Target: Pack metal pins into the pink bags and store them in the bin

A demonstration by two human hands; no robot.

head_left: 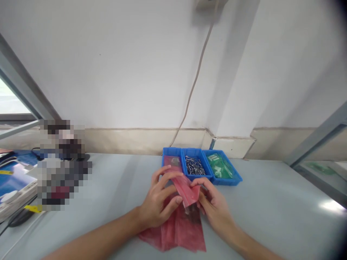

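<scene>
A translucent red plastic bag [185,188] is between my two hands, low over the table in the middle. My right hand [214,203] pinches its folded edge between thumb and fingers. At its other side my left hand [162,200] grips the bag with curled fingers, partly hidden by the plastic. Beneath lie several more red bags [180,233], spread flat and overlapping. A dark, shiny piece shows below the folded edge; whether it is inside a bag I cannot tell.
Three joined blue bins stand behind my hands: one with red bags [172,162], one with small metal pins or screws [194,165], one with green bags [220,166]. At left are a white power strip [20,198], cables and a blurred patch. A cord [195,77] hangs along the wall.
</scene>
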